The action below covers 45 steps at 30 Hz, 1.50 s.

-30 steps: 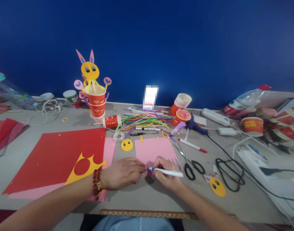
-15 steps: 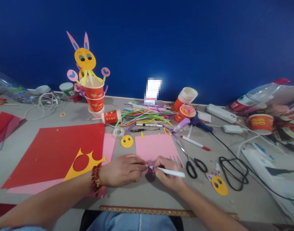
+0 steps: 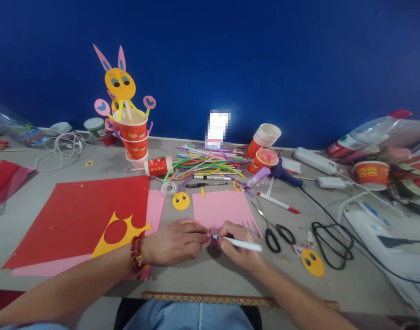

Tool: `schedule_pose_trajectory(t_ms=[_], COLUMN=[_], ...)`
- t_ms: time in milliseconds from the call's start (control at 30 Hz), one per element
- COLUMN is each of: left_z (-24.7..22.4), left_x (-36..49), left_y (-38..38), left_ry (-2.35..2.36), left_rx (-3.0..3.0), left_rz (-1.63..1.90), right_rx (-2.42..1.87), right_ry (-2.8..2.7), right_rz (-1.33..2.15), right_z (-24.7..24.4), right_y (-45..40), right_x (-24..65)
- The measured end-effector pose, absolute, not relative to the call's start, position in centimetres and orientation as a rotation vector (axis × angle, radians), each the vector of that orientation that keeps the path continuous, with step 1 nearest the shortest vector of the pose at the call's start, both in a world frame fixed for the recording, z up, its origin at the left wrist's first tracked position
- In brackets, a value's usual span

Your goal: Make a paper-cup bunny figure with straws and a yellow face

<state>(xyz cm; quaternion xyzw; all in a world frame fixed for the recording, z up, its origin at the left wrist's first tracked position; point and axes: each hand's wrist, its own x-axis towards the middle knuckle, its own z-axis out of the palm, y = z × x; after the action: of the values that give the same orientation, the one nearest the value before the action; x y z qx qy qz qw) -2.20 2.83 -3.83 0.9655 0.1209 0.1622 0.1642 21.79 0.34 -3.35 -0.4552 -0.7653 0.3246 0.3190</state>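
Between my two hands, low in the middle of the head view, is a small pink paper piece (image 3: 207,243), mostly covered by fingers. My left hand (image 3: 177,243), with a red bead bracelet at the wrist, pinches its left side. My right hand (image 3: 238,250) is closed round a white marker (image 3: 244,244), its blue tip against or very near the piece. Just beyond them lies a larger pink sheet (image 3: 220,208) with a jagged cut edge at its right. A yellow face disc (image 3: 181,200) rests beside that sheet.
Scissors (image 3: 272,231) and a red-capped marker (image 3: 279,203) lie to the right, near a blue glue gun (image 3: 287,174) with its black cord. Left are a red sheet (image 3: 93,211) and yellow scrap (image 3: 134,230). Pipe cleaners (image 3: 210,160) and a rabbit-faced cup figure (image 3: 119,83) stand behind.
The marker's back end has shifted slightly left and down in my right hand. My left hand keeps its pinch, and the view has moved a little.
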Motion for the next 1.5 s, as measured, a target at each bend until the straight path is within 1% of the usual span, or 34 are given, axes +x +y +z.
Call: schedule_pose_trajectory(t_ms=[1500], left_z=[-3.85], left_x=[-2.29], left_y=[2.80], left_ry=[0.327], left_rx=[2.736], left_rz=[0.486], right_rx=[-1.153], right_ry=[-2.019], right_rz=[0.898], right_z=[-3.44], right_y=[0.32], right_x=[22.05])
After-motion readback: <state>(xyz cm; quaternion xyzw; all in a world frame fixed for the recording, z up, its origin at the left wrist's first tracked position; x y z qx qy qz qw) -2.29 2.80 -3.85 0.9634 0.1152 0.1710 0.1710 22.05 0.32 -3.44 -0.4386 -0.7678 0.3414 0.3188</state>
